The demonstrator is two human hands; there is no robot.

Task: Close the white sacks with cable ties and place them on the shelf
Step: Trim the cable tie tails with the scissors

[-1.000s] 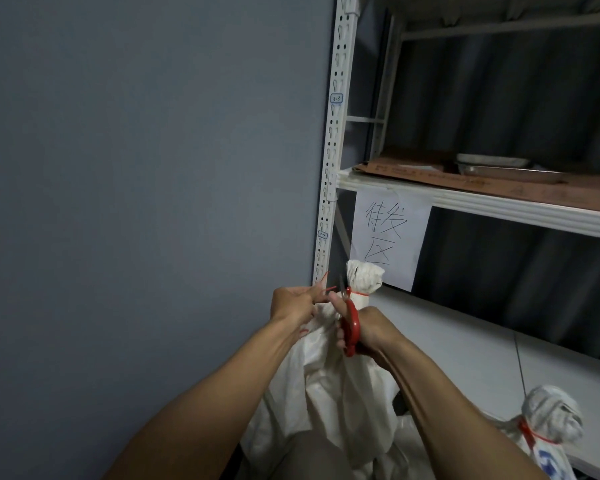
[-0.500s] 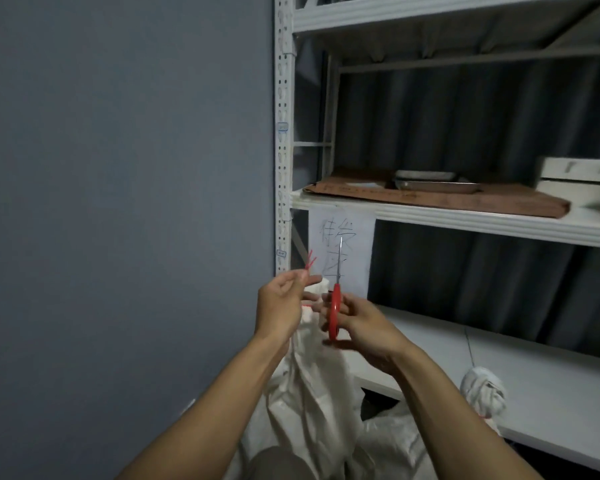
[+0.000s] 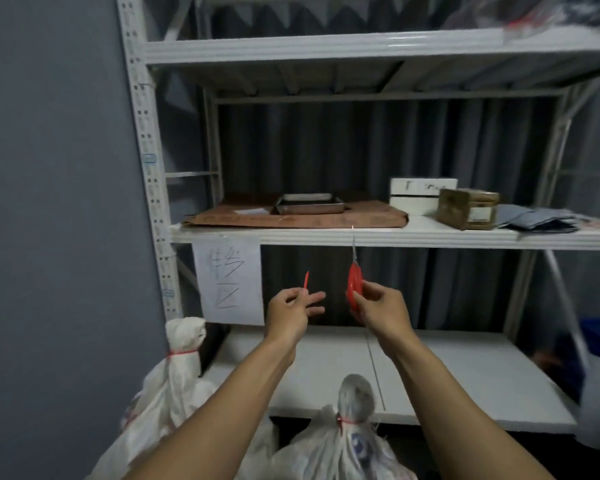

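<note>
Beside the shelf [image 3: 465, 368] stands a white sack [image 3: 174, 389], red-tied.

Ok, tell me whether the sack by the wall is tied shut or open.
Tied shut. A red cable tie cinches the neck of the sack, and its gathered top bunches above.

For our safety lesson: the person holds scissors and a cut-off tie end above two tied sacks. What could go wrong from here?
1. The scissors in the right hand point blade-up; lifting a sack while holding them might cut cloth or skin.
2. The tie end pinched by the left hand could drop among the sacks.
</note>
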